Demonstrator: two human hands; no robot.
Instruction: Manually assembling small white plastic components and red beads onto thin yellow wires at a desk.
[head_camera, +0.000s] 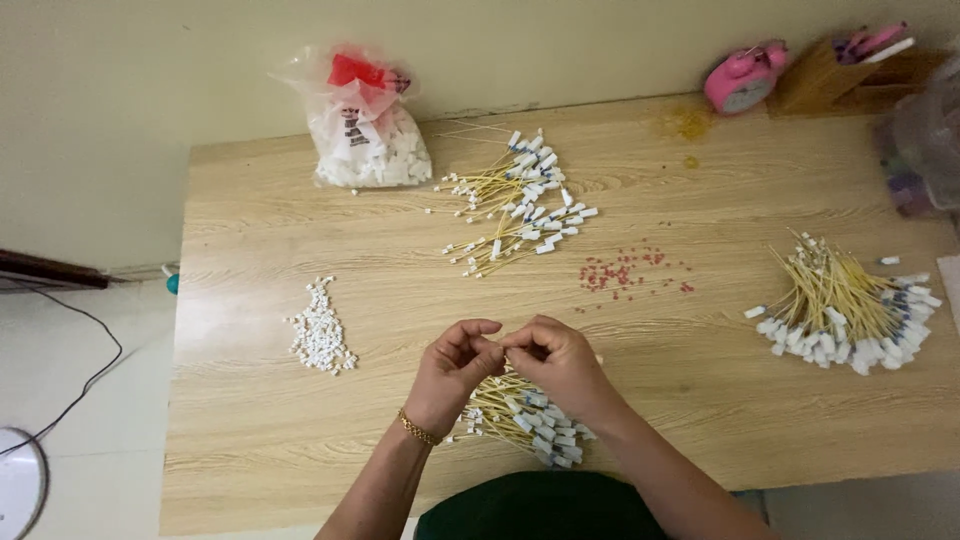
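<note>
Both hands meet over the near middle of the table (250, 440), fingertips pinched together around something too small to make out. The left hand (455, 365), with a gold chain bracelet (418, 428) at the wrist, curls its fingers in toward the right hand (555, 362); the two touch at the tips. Whether they grip a cable end or a loose piece I cannot tell.

Directly beneath the hands lies the near bundle (525, 420) of thin yellow cables with white and blue block-shaped plugs, fanned toward the near edge. Left of the hands sits a small heap of white beads (320, 330), tiny squarish plastic bits in a narrow mound. Just beyond the hands to the right, red bits (625, 270) are scattered loosely.

Farther off, a far bundle (515, 205) of the same yellow cables spreads across the middle of the table, and a thicker right bundle (845, 315) lies near the right edge. At the far left a clear crinkled plastic bag (365, 140) holds white pieces and has a red patch at the top. Against the far wall stand a pink rounded clock (745, 78) and a brown wooden holder (830, 75). The tabletop is pale wood-grain laminate, smooth and matte.
</note>
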